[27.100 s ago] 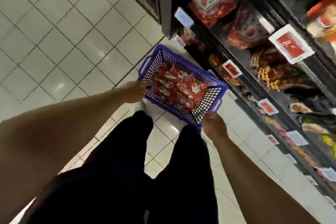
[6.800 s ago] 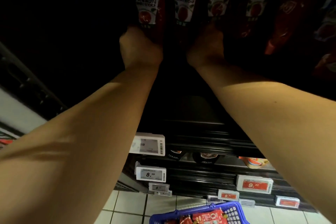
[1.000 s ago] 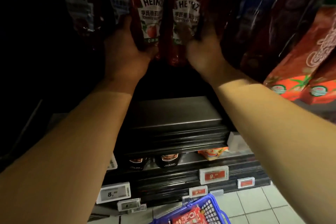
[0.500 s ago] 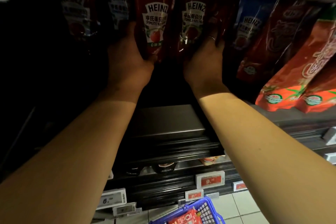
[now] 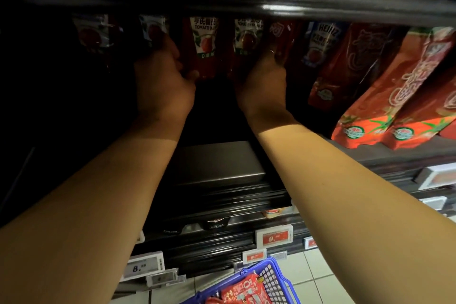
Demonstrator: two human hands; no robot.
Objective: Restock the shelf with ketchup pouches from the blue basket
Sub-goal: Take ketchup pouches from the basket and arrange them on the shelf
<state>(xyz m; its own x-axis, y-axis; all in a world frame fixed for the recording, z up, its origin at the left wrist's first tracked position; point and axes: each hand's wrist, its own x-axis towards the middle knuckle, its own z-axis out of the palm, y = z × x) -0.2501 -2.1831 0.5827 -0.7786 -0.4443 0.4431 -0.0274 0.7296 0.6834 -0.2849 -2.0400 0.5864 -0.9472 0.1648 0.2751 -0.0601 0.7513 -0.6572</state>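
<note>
Both my arms reach up into a dark shelf [image 5: 217,163] where red ketchup pouches stand in a row. My left hand [image 5: 164,81] grips the lower left side of one red Heinz pouch [image 5: 204,49], thumb curled under its base. My right hand [image 5: 264,81] holds the neighbouring red pouch [image 5: 245,44] from the right, fingers up along its side. The blue basket [image 5: 276,276] sits on the floor at the bottom edge, with several red pouches [image 5: 244,290] inside.
More pouches [image 5: 318,42] stand to the right, then orange-red tomato packs [image 5: 385,106] leaning forward. The upper shelf's edge [image 5: 296,5] hangs just above the pouch tops. Price tags [image 5: 274,238] line the lower shelves. White floor tiles [image 5: 318,276] lie beside the basket.
The view has tilted so the upper shelf edge now covers the pouch tops. Both hands stay on the same two pouches, pushed slightly deeper into the shelf.
</note>
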